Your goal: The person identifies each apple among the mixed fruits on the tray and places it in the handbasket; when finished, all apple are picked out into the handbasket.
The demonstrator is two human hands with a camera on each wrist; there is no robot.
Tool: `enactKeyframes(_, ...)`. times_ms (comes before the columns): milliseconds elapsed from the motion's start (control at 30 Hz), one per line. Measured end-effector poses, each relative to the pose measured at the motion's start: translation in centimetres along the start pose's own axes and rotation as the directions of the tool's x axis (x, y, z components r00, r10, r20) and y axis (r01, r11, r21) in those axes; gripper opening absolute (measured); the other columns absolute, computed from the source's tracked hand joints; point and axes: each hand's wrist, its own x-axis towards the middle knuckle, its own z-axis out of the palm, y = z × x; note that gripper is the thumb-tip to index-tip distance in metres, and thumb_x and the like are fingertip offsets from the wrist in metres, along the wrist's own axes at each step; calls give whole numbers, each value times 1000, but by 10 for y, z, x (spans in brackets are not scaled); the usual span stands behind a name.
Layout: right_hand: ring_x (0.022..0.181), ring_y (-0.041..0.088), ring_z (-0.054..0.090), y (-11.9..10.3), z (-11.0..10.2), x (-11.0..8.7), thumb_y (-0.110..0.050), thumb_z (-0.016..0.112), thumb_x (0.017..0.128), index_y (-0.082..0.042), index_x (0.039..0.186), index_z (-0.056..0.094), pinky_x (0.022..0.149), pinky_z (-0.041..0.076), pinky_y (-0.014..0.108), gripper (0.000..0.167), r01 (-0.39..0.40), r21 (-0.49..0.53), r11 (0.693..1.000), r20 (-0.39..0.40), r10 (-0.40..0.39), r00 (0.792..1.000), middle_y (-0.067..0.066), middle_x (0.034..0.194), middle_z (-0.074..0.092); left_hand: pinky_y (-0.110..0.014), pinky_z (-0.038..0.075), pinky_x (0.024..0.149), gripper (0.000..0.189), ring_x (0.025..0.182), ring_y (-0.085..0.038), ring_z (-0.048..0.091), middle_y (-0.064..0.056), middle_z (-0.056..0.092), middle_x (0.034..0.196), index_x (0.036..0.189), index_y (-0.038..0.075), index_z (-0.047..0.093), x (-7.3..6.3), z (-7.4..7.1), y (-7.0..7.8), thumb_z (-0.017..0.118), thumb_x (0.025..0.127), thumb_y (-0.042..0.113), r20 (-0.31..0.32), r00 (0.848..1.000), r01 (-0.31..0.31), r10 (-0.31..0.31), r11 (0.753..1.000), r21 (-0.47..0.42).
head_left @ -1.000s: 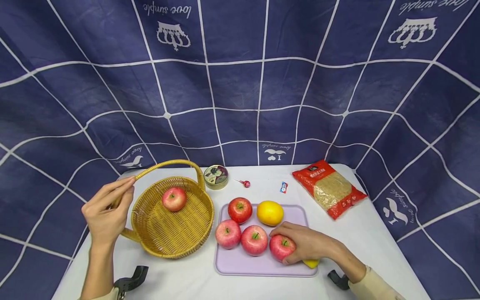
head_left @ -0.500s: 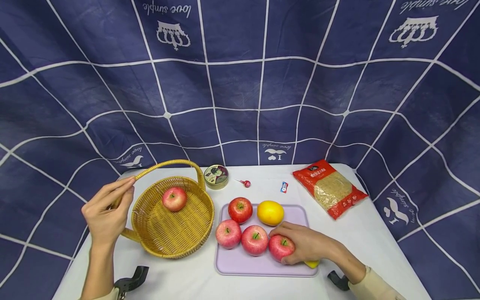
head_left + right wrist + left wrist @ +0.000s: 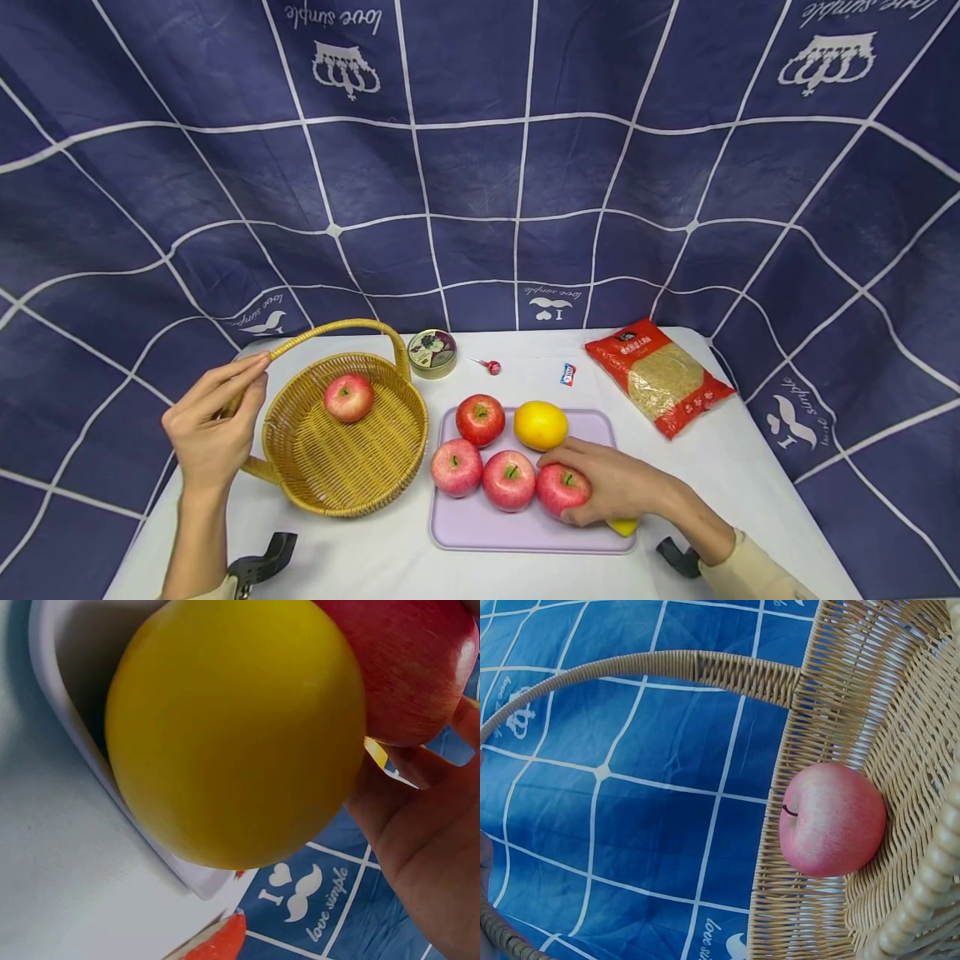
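Observation:
My left hand (image 3: 217, 421) pinches the arched handle of a yellow-brown wicker basket (image 3: 408, 475). One pink-red apple (image 3: 348, 397) lies inside it, also seen in the left wrist view (image 3: 832, 819). On the right, my right hand (image 3: 618, 483) grips an apple (image 3: 562, 490) on the lilac tray (image 3: 517, 533), fingers around its far side and thumb at the near side. Beneath that hand sits a yellow fruit (image 3: 236, 735), mostly hidden in the head view. Three more apples (image 3: 508, 481) and a lemon-like yellow fruit (image 3: 541, 426) share the tray.
Behind the tray lie a round tin (image 3: 432, 353), a red lollipop (image 3: 491, 367) and a small wrapped candy (image 3: 567, 374). A red bag of grain-like food (image 3: 660, 377) is at the back right. A blue checked curtain (image 3: 480, 167) surrounds the white table (image 3: 360, 558).
My right hand and the apple in it have shifted very slightly left, toward the neighbouring apple. The left hand and basket stay still.

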Motion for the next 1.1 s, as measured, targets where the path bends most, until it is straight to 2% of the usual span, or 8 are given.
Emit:
enactKeyframes(233,109,6,55,-4,-3,1,-48,81,78,-43,131,56,92,56,33,58,-20,4,1000,0,20,1000,-17,131,54,-13,55,83,10,92,-13,72,-19,76,95,87,-19,73,0,-1,2,70,78,-18,-8,1000,4,-4,1000,9)
enactKeyframes(633,108,5,54,-8,-5,0,-51,79,78,-41,131,57,90,56,34,58,1,-18,1000,-38,-2,999,-19,129,53,-13,56,82,9,91,-13,73,-22,75,94,86,-20,72,0,0,1,69,78,-19,-10,1000,6,-7,1000,-15)
enactKeyframes(1100,110,5,54,-16,-8,0,-54,78,79,-38,135,57,89,57,33,62,23,-31,999,-76,-25,997,-20,129,54,-14,56,83,9,92,-13,73,-21,76,95,87,-19,73,0,0,0,70,78,-18,-4,1000,11,-11,1000,-5)
